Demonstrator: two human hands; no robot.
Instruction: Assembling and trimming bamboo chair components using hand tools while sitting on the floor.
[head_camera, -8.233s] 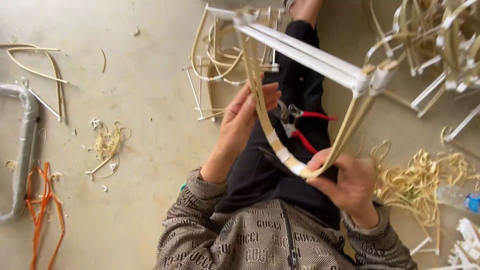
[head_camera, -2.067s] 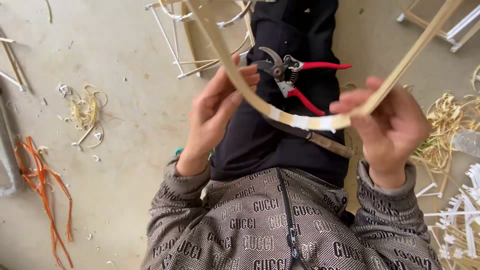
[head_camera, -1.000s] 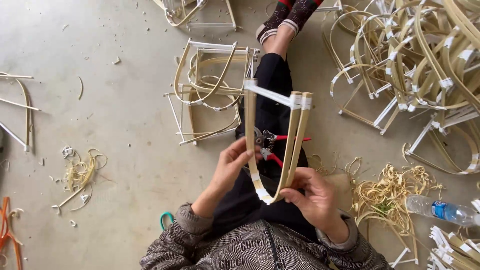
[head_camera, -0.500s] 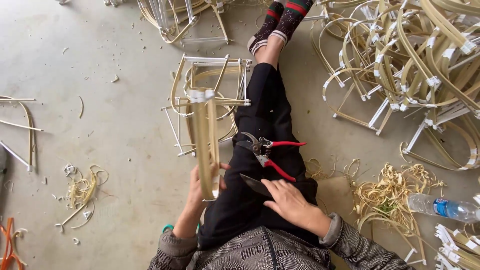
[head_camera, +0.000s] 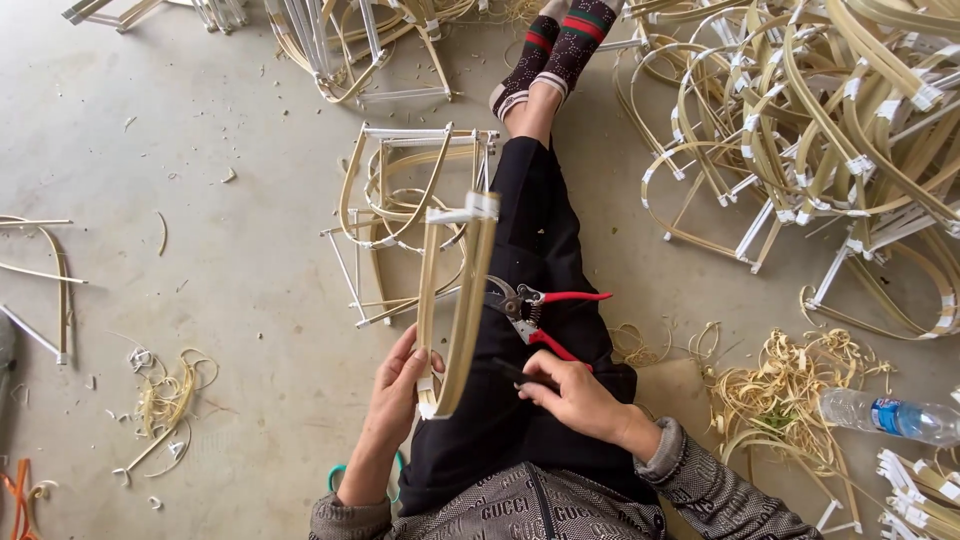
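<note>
My left hand grips the bent pale bamboo strip frame near its lower bend, fingers clamped on it, holding it upright beside my left thigh. My right hand rests on my lap, fingers closed on a small dark tool beside the red-handled pruning shears. With one hand holding, the springy frame could twist loose.

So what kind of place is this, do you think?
Probably a craft workshop for bent cane or bamboo frames: a pile of taped frames on the concrete floor, shavings alongside, and pruning shears on the seated person's lap.
</note>
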